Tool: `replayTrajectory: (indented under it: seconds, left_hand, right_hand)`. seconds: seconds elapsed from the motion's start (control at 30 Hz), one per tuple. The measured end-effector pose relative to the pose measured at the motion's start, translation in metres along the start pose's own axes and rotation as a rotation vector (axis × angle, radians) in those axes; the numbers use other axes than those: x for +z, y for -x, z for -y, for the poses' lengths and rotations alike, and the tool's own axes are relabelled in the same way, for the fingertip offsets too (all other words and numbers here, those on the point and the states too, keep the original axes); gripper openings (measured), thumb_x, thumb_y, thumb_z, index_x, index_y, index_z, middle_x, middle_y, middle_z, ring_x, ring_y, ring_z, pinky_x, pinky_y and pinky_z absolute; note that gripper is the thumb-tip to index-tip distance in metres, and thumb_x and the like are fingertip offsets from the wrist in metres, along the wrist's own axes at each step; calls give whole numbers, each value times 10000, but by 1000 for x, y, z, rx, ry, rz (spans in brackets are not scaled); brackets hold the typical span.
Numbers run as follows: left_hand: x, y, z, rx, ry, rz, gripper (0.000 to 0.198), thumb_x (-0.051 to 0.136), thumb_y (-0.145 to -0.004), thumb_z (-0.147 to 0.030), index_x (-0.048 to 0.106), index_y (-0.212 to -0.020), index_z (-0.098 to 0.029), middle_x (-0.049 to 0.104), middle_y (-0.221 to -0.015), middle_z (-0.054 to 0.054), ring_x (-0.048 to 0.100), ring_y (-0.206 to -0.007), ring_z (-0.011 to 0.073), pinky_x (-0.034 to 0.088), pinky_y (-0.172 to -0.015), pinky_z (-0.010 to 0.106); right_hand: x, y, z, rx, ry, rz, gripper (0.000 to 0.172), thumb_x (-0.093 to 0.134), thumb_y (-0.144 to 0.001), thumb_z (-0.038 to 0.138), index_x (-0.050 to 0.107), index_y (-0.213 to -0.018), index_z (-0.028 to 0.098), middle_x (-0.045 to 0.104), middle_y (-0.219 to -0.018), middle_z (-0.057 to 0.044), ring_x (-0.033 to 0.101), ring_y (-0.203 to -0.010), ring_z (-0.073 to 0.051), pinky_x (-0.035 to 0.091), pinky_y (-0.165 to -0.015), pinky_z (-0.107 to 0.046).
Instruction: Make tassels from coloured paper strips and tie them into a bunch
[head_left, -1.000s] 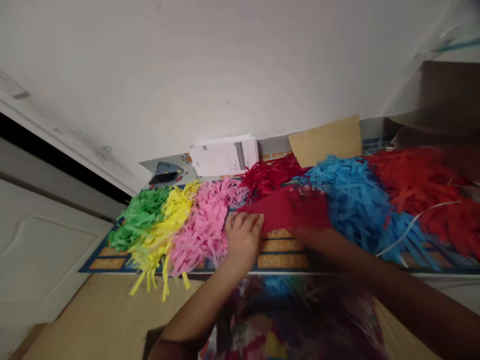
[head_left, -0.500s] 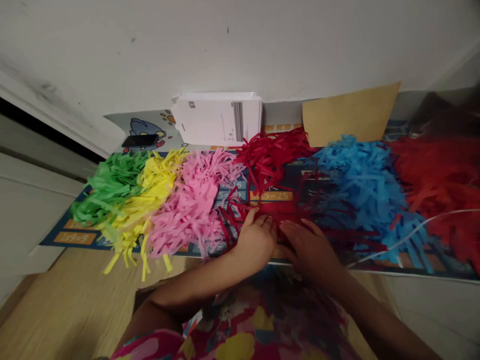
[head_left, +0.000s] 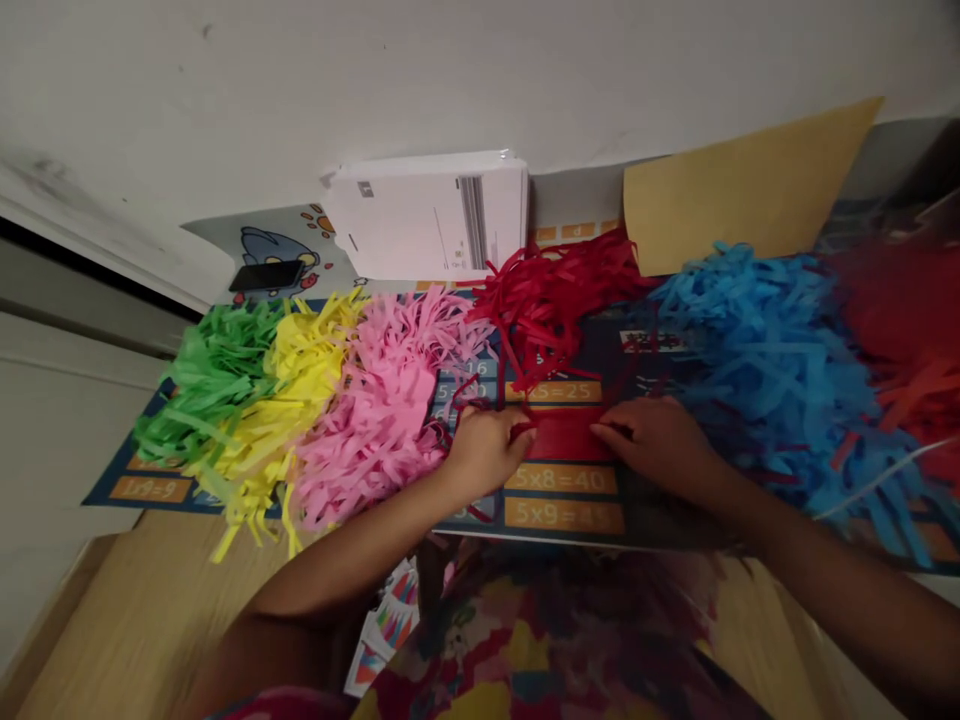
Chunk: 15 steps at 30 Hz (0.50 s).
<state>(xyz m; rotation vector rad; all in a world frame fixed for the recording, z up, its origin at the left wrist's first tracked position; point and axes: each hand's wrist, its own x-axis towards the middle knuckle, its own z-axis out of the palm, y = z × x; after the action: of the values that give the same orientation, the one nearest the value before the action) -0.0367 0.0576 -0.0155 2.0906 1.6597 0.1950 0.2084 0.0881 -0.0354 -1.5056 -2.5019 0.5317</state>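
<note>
Between the two hands lies a dark red paper sheet [head_left: 566,436], its strips fanning out past the fingers on the far side. The left hand [head_left: 487,452] sits at the sheet's left end, fingers [head_left: 504,432] curled, their tips at the red edge; whether they pinch the paper or only touch it, I cannot tell. The right hand [head_left: 660,442] lies at the other end, fingers [head_left: 619,427] stretched out low and flat across the paper, not clenched and not visibly grasping.

Just beyond the fingertips, dark red strips [head_left: 555,290] heap up and spill toward the sheet. Left of the left hand, touching its fingers, are pink strips [head_left: 375,415], then yellow strips [head_left: 304,375] and green strips [head_left: 210,385] farther out. Right of the right hand are blue strips [head_left: 769,370], and beyond those, at the far right, a bright red heap [head_left: 904,320], blurred at the edge of the view.

All of it rests on a times-table mat [head_left: 562,495], whose orange "5×8=40" panel sits just below the gap between the hands. Well past the fingers, against the wall [head_left: 450,70], are a white paper stack [head_left: 427,215], a phone [head_left: 266,275] and a brown card [head_left: 742,190] — the card propped behind the blue strips.
</note>
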Motion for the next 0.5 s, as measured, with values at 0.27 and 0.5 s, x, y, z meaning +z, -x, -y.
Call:
replayTrajectory:
  seconds: [0.27,0.5]
  left_hand:
    - [4,-16,-6,-86,-218,12,271,523,-951,-386,694,-1053,-202,771,-843,63,721,-801,243,474,-817,365]
    - [5,-18,-5,-84,-251,-4,301,541,-946,-406,678,-1122,-204,768,-849,68,713,-790,244,471,-767,346]
  right_hand:
    - [12,0,0,83,50,-64,318,525,-936,392,676,-722,214,711,-710,-17,634,-665,-190,333,-676,-328]
    - [14,1,-4,74,68,-99,315,519,-934,387,668,-715,217,702,-701,-11,623,-645,-186,338,-688,-339]
